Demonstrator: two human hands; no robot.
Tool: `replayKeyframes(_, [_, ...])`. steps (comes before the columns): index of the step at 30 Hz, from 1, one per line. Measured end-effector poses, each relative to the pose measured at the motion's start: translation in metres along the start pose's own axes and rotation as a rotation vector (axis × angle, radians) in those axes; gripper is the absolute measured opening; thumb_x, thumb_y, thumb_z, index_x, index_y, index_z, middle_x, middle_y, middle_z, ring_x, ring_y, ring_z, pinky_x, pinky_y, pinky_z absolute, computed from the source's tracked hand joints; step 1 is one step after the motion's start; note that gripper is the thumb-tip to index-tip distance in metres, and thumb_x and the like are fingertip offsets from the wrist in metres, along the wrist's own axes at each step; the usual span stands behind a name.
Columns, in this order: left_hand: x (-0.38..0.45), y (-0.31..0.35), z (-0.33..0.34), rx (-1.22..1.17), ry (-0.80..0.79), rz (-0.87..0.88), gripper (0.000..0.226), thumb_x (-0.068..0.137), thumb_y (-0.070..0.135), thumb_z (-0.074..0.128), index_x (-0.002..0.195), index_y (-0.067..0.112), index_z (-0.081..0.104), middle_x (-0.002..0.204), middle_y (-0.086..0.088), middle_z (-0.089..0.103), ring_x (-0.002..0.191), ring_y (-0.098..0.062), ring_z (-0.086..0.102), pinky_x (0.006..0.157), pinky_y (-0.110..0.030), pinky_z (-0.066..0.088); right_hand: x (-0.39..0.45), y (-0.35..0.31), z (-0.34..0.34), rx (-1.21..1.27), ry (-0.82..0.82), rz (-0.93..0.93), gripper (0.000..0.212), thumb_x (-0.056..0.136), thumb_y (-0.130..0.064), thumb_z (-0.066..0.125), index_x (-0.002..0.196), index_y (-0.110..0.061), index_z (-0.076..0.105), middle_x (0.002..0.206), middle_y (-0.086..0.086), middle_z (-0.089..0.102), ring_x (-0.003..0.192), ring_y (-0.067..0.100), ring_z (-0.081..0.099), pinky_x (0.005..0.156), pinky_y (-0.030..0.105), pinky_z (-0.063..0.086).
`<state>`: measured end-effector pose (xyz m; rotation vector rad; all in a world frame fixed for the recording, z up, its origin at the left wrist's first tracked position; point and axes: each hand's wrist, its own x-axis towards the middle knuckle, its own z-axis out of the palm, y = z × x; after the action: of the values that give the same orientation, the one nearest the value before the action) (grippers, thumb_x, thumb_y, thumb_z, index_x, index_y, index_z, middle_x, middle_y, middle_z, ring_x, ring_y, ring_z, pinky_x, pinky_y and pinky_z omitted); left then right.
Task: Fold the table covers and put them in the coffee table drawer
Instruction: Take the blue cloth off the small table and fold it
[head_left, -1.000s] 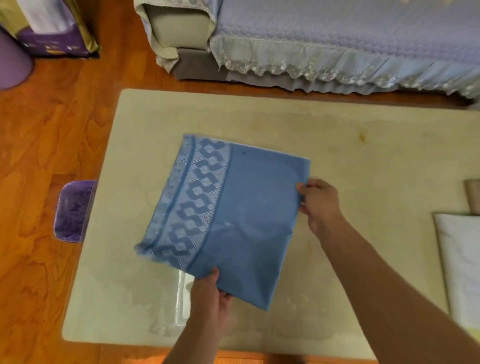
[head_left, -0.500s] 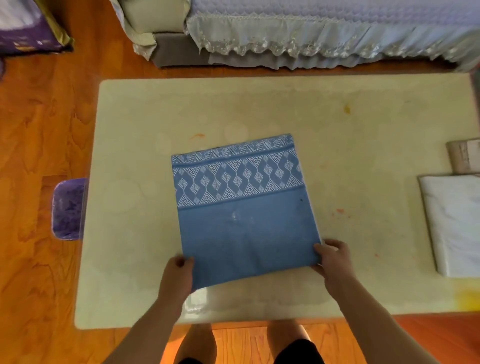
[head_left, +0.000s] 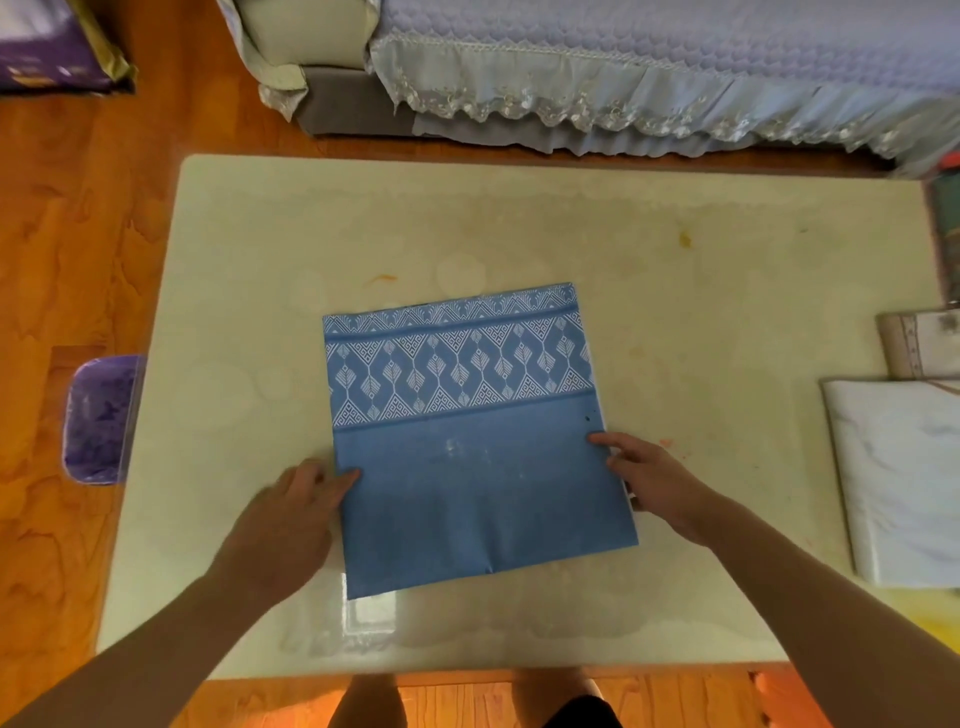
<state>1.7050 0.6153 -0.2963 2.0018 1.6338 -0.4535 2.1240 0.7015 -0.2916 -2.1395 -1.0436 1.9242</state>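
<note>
You stand in a home living room; a low cream coffee table (head_left: 519, 218) sits on a warm wooden floor (head_left: 78, 234); beyond it a sofa (head_left: 332, 104) wears a quilted lavender cover with a lace frill (head_left: 623, 114); a purple bin (head_left: 98, 421) stands beside the table.

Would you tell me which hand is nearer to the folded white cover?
Right. The right hand sits between the blue cover and the white cover; the left hand is across the blue one.

Blue table cover (head_left: 467, 467): smooth matt cloth. Coffee table (head_left: 675, 312): glossy stone-like top. Floor (head_left: 78, 234): polished wood.
</note>
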Motion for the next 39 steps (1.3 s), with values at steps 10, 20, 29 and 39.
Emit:
replayKeyframes(10, [0.042, -0.025, -0.014, 0.278, -0.073, 0.442, 0.097, 0.05, 0.01, 0.075, 0.142, 0.025, 0.05, 0.152, 0.003, 0.045, 0.13, -0.025, 0.056, 0.094, -0.037, 0.058, 0.02, 0.011, -0.031, -1.065, 0.023, -0.625, 0.058, 0.08, 0.0, 0.07, 0.125, -0.034, 0.06, 0.109, -0.001, 0.047, 0.085, 0.024, 0.059, 0.076, 0.036, 0.053])
replayKeyframes(20, [0.039, -0.021, -0.005, 0.24, -0.012, 0.451, 0.09, 0.052, 0.02, 0.071, 0.141, 0.019, 0.053, 0.151, -0.005, 0.048, 0.13, -0.029, 0.056, 0.099, -0.04, 0.054, 0.036, -0.002, -0.042, -1.763, -0.117, -1.374, 0.047, 0.095, -0.01, 0.038, 0.137, -0.013, 0.06, 0.138, 0.009, 0.059, 0.129, 0.03, 0.056, 0.113, 0.038, 0.039])
replayKeyframes(29, [0.041, -0.054, 0.0, 0.054, -0.043, 0.4, 0.111, 0.066, 0.048, 0.077, 0.16, 0.027, 0.022, 0.16, 0.018, 0.028, 0.143, 0.002, 0.03, 0.115, -0.018, 0.022, 0.033, -0.044, -0.045, -1.21, -0.238, -0.719, 0.053, 0.091, -0.002, 0.045, 0.127, -0.037, 0.065, 0.12, 0.0, 0.072, 0.104, 0.022, 0.068, 0.09, 0.034, 0.053])
replayKeyframes(39, [0.074, -0.016, -0.025, -1.047, 0.14, -0.438, 0.017, 0.101, 0.042, 0.057, 0.105, 0.033, 0.07, 0.101, 0.021, 0.074, 0.099, -0.004, 0.067, 0.088, -0.022, 0.048, 0.062, -0.103, -0.041, -0.116, -0.181, -0.292, 0.028, 0.106, -0.014, 0.044, 0.108, -0.02, 0.071, 0.101, -0.003, 0.074, 0.088, 0.009, 0.067, 0.086, 0.031, 0.05])
